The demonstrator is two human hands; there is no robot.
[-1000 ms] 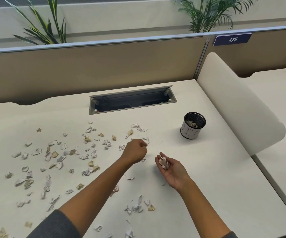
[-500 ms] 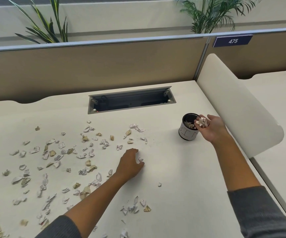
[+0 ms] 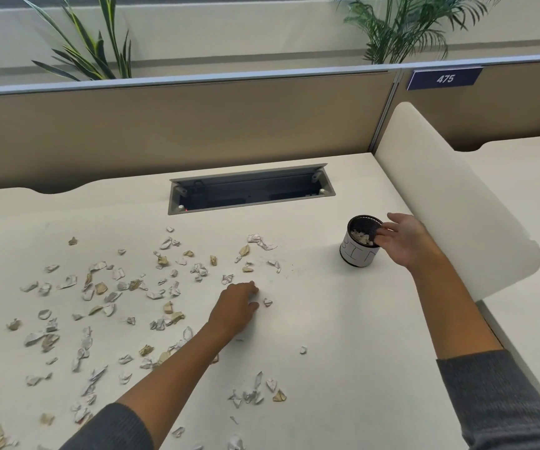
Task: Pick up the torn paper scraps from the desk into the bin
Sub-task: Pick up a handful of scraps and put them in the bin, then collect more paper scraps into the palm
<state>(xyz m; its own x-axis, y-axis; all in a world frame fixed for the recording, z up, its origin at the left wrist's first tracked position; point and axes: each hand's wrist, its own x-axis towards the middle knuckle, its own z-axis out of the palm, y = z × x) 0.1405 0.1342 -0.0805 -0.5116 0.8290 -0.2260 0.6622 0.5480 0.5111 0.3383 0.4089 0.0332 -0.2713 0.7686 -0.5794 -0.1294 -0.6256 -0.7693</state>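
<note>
One bin (image 3: pixel 360 241) stands on the single desk (image 3: pixel 343 319), with two hands in view: the right hand (image 3: pixel 403 240) at the bin's rim and the left hand (image 3: pixel 234 308) well to the bin's left. Left of the bin lie the paper scraps (image 3: pixel 106 297), too many and too small to count surely, perhaps around a hundred. Behind the bin are one cable tray (image 3: pixel 250 190), two plants (image 3: pixel 90 43) and one number sign (image 3: pixel 444 78).

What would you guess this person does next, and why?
Probably the left hand pinches up the small scrap lying just beside its fingertips. The right hand is open at the rim of the bin, with scraps already inside, so it looks emptied. Many paper scraps are scattered over the desk, so gathering likely goes on.
</note>
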